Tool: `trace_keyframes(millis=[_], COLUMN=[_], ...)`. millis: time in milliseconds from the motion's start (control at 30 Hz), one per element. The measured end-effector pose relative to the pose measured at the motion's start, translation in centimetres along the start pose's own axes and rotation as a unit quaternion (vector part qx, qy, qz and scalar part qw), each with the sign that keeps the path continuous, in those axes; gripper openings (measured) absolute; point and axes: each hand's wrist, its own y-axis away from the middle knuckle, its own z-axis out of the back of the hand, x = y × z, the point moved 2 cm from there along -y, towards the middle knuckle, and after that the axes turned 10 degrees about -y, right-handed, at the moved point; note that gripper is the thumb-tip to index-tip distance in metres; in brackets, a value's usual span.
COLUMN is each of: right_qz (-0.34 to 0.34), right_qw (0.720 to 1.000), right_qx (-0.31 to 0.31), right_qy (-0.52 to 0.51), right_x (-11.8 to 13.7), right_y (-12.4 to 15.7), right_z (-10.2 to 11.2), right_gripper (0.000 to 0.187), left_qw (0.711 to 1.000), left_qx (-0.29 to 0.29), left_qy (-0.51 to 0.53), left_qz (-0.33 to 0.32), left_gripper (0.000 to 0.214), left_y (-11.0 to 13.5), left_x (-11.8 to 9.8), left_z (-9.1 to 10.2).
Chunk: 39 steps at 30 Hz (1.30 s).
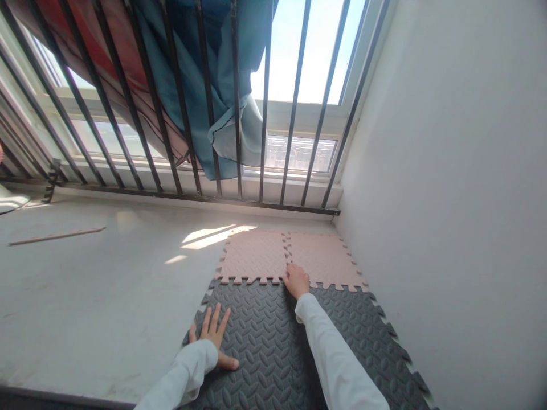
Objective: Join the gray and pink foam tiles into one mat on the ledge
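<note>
My left hand (212,333) lies flat with its fingers spread on the black foam mat tile (252,341), near its left edge. My right hand (297,279) is closed, its curled fingers at the seam where two pink foam mat tiles meet. They grip at the near inner corner there; exactly which edge is pinched is hidden. The left pink tile (254,256) and the right pink tile (320,256) lie side by side, their jigsaw teeth bordering the black tiles. Another black tile (363,324), with rounder bumps, shows beyond my right sleeve.
A white wall (453,205) rises along the right. Dark metal railing bars (260,154) stand ahead, with a blue cloth (192,85) and window behind them. On the pale floor (94,307) at left lies a thin pinkish strip (57,236).
</note>
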Motion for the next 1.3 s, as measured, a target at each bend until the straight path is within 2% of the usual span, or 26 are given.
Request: trace_keyframes(millis=[133, 400, 667, 867, 1033, 1300], right_qz=[0.025, 0.023, 0.033, 0.009, -0.004, 0.043], right_qw=[0.999, 0.999, 0.998, 0.998, 0.999, 0.997], right_qx=[0.022, -0.002, -0.021, -0.036, -0.025, -0.026], right_qy=[0.006, 0.025, 0.044, 0.051, 0.049, 0.054], right_x=[-0.2, 0.2, 0.8, 0.6, 0.2, 0.1], right_y=[-0.6, -0.9, -0.9, -0.7, -1.0, -1.0], right_z=[-0.1, -0.6, -0.5, -0.7, -1.2, -1.3], right_gripper=[0.027, 0.028, 0.027, 0.026, 0.023, 0.021], left_qw=[1.0, 0.999, 1.0, 0.999, 1.0, 0.999], left_qx=[0.011, 0.036, 0.014, 0.023, 0.02, 0.029], left_qy=[-0.007, -0.014, -0.018, -0.025, -0.019, -0.02], left_qz=[0.005, 0.005, 0.013, 0.016, 0.008, 0.009], left_gripper=[0.118, 0.118, 0.115, 0.114, 0.115, 0.115], left_y=[0.1, 1.0, 1.0, 1.5, 1.3, 1.4], left_x=[-0.1, -0.3, -0.3, -0.4, -0.4, -0.3], left_z=[0.1, 1.3, 0.9, 1.4, 1.3, 1.5])
